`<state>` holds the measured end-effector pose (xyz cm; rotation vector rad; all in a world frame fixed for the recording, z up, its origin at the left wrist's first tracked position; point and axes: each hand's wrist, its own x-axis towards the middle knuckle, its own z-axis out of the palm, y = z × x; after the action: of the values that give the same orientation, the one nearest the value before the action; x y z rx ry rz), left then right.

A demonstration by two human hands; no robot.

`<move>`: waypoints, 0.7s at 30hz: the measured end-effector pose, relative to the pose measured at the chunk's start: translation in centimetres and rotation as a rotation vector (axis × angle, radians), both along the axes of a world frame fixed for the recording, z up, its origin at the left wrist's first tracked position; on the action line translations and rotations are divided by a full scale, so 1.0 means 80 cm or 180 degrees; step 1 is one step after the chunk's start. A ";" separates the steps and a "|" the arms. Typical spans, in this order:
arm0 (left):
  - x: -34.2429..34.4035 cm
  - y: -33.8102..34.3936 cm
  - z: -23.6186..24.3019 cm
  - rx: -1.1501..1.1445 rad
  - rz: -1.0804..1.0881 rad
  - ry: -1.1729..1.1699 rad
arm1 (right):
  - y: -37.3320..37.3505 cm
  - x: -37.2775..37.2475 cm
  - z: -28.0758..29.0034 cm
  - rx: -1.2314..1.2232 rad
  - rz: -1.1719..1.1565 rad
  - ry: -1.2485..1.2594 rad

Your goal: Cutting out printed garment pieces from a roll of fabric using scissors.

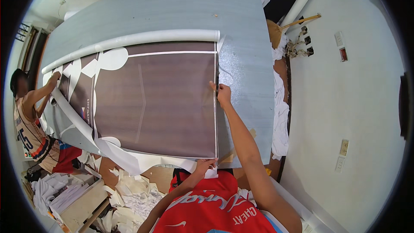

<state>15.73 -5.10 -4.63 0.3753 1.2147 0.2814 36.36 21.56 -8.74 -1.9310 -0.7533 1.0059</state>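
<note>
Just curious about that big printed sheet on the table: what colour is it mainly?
Mostly dark brown printed sheet, with white shapes at its left; head view.

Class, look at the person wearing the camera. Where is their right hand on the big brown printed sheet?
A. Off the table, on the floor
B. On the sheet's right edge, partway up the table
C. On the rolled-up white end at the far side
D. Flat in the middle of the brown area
B: the right hand rests on the right edge of the brown printed sheet, while the left hand pinches its near corner.
</note>
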 end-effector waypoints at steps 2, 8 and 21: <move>-0.004 -0.002 -0.006 0.0066 -0.0029 0.0024 | -0.007 -0.004 0.004 -0.0066 -0.0010 -0.0018; -0.038 0.022 0.023 0.3083 -0.2442 0.1413 | -0.068 -0.015 0.030 -0.0111 -0.0024 0.0280; -0.181 -0.060 -0.003 0.4653 -0.3575 0.1063 | -0.376 -0.034 0.076 -0.0179 -0.0006 0.0219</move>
<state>1.23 -9.94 -4.87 2.3264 0.7342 0.0617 33.67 -8.55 -2.64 -1.9343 -0.6909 1.0972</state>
